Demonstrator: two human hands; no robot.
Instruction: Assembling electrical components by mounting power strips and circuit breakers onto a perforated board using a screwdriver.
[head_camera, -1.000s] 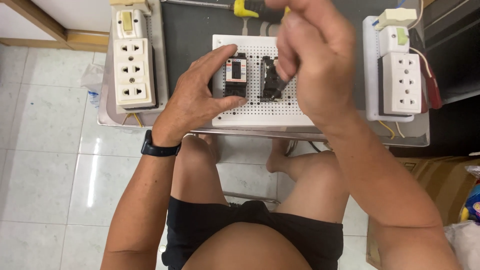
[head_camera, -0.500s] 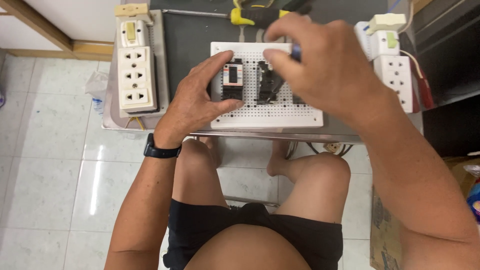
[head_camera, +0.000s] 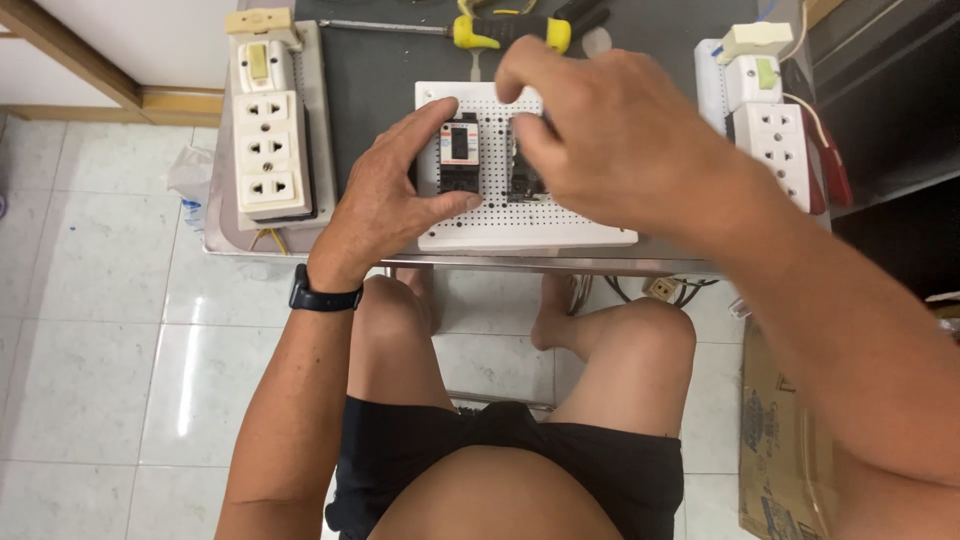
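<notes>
A white perforated board (head_camera: 520, 228) lies on the grey table top, with two small black breakers standing on it side by side. My left hand (head_camera: 390, 195), with a black watch on its wrist, clasps the left breaker (head_camera: 460, 152) between forefinger above and thumb below. My right hand (head_camera: 615, 140) reaches in from the right. Its curled fingertips pinch the top of the right breaker (head_camera: 524, 182), which it mostly hides.
A yellow-handled screwdriver (head_camera: 500, 30) lies behind the board. A cream socket block (head_camera: 268, 150) sits at the table's left, another socket block (head_camera: 775, 140) with a red-handled tool (head_camera: 832, 165) at the right. A cardboard box (head_camera: 790, 450) stands on the tiled floor beside my knees.
My right hand has dropped from above the board onto the right breaker. My left hand has stayed on the left breaker.
</notes>
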